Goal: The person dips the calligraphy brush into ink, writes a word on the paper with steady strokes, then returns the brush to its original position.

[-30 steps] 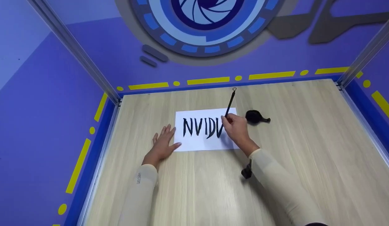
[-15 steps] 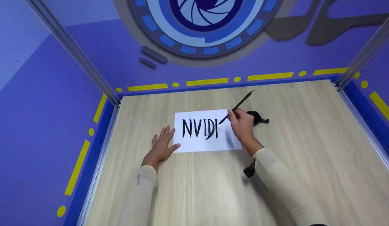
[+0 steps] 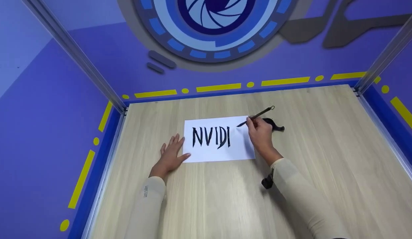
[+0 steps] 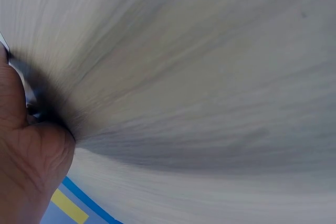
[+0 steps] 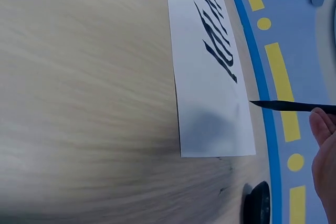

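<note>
A white sheet of paper point(image 3: 206, 155) lies on the wooden table, bearing the black brushed letters "NVIDI" point(image 3: 211, 137). The left hand point(image 3: 171, 152) rests on the paper's left edge with its fingers spread. In the right hand point(image 3: 261, 134) a dark writing brush point(image 3: 259, 114) is pinched between thumb and fingers, its looped end tilted up to the right. The right wrist view shows the brush tip point(image 5: 257, 103) apart from the paper, to the right of the last letter. Behind the right hand sits a black ink dish point(image 3: 275, 125), partly hidden by it.
The pale wooden table point(image 3: 206, 199) is bounded by blue-purple panels point(image 3: 103, 66) with yellow markings and metal corner posts. A small black device point(image 3: 267, 182) is strapped at the right wrist. The ink dish point(image 5: 257, 203) also shows beyond the paper's end in the right wrist view.
The right hand has lifted the brush off the last stroke and moved right, and the brush has tipped over to the right. The left hand has stayed on the paper.
</note>
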`<act>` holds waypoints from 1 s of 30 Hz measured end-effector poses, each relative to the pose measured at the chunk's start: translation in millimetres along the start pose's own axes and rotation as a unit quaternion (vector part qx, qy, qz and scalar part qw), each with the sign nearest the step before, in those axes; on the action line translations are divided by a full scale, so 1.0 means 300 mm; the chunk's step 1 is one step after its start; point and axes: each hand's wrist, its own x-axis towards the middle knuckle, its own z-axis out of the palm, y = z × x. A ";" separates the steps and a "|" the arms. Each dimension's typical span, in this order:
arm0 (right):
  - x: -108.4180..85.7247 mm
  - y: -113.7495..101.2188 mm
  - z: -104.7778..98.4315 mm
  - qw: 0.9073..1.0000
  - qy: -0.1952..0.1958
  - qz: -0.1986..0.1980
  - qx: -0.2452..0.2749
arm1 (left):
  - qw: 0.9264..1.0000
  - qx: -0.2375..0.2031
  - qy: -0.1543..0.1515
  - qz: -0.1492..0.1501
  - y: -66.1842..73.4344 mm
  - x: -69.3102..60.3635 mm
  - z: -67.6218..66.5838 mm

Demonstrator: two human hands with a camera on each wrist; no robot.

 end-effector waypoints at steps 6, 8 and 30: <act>0.003 0.016 0.001 0.999 -0.002 0.031 0.020 | 1.000 -0.003 0.004 0.001 -0.005 -0.001 0.000; 0.005 0.018 0.002 0.999 -0.004 0.038 0.022 | 1.000 -0.005 0.003 0.000 -0.005 -0.001 0.000; -0.001 0.027 0.023 0.999 -0.050 0.011 -0.017 | 1.000 -0.009 -0.010 -0.012 -0.014 0.010 0.006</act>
